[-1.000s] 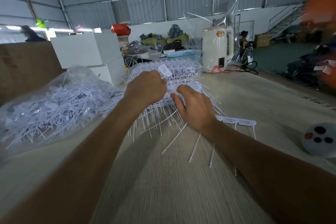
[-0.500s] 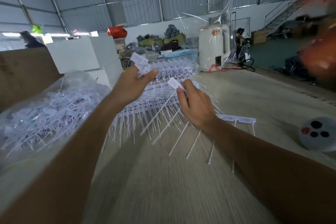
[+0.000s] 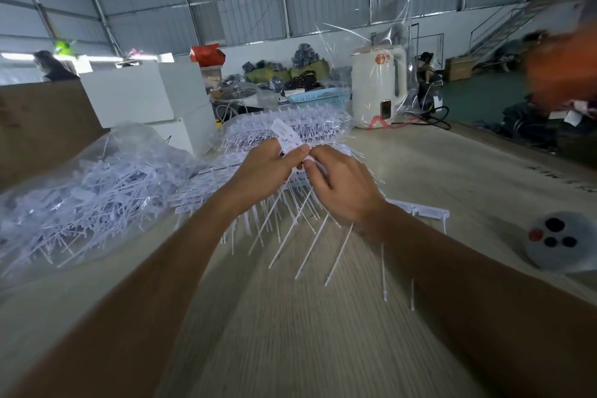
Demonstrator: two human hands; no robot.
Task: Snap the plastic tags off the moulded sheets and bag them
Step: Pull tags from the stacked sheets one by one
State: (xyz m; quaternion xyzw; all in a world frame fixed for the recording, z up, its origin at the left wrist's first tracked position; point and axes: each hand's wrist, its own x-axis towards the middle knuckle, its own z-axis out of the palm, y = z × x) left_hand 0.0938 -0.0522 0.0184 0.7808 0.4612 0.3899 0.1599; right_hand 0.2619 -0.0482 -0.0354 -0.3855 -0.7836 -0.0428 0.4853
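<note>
Brought together since half a second before: left hand (image 3: 261, 171) and right hand (image 3: 342, 186), then apart, met above the moulded sheets (image 3: 284, 129). Pinched a small bunch of white tags (image 3: 286, 136) in the left thumb and fingers; right fingertips (image 3: 307, 165) closed on the same bunch, stems fanning down toward the table (image 3: 323, 333). Best done by squaring the heads before letting go (loose stems tangle easily), then carrying them left into the clear bag (image 3: 80, 191) of finished tags.

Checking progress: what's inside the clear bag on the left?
The clear bag holds a loose tangle of white snapped-off tags. Its lower layers are covered, so how far down they go cannot be seen.
</note>
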